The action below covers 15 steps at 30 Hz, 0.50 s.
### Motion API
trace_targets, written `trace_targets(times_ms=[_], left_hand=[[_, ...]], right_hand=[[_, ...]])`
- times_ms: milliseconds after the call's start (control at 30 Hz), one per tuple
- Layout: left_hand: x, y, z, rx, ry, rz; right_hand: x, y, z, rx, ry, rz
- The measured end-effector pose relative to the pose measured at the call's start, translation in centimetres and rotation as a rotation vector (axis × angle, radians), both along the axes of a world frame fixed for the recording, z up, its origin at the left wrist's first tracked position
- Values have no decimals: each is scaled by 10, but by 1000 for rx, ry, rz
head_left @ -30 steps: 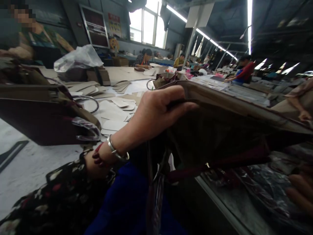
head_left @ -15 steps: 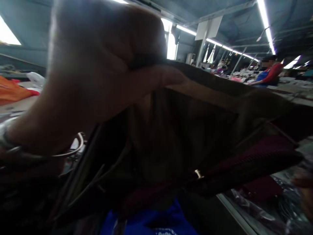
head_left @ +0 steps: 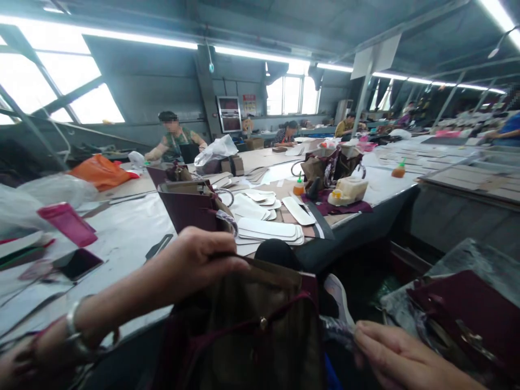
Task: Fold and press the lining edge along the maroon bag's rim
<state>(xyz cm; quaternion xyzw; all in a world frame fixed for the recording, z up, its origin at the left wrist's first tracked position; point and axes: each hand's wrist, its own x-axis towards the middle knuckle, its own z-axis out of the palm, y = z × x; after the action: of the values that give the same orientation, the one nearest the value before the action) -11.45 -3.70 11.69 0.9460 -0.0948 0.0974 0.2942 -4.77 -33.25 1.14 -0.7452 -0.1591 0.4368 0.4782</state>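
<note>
A dark maroon handbag with a brown lining stands open-mouthed close in front of me, a small round metal snap on its inner edge. My left hand grips its upper far rim, thumb on the inner side and fingers over the outside. To the bag's right, my right hand pinches a clear-plastic-wrapped strip, which looks like a handle; its far end is hidden beside the bag. A white curved piece shows just above that strip. The bag's lower part is dark and cut off by the frame.
On the worktable are maroon bags, stacked white panels, a glue bottle and a cream container. Another maroon bag lies on plastic at right. A co-worker is across the table.
The bag and my left hand have gone from close before the camera to lower down. My right hand now shows clearly on the wrapped strip. The view has turned left.
</note>
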Motion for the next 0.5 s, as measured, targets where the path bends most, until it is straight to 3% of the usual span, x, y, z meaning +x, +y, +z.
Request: trace_targets(times_ms=[100,200,333,500], left_hand=[[21,-5,-41,27,88,1],[38,-10,-67,-17,90,-1],[47,-13,-77,-57,115,11],[53,-12,-81,-55,104,-18]], right_hand=[[16,0,-32,-65,-90,-21],[23,-5,-56,-74,-148,-128],[29,-10,-69,-61,-223,-217],[60,23,-54,-95,-437,-259]])
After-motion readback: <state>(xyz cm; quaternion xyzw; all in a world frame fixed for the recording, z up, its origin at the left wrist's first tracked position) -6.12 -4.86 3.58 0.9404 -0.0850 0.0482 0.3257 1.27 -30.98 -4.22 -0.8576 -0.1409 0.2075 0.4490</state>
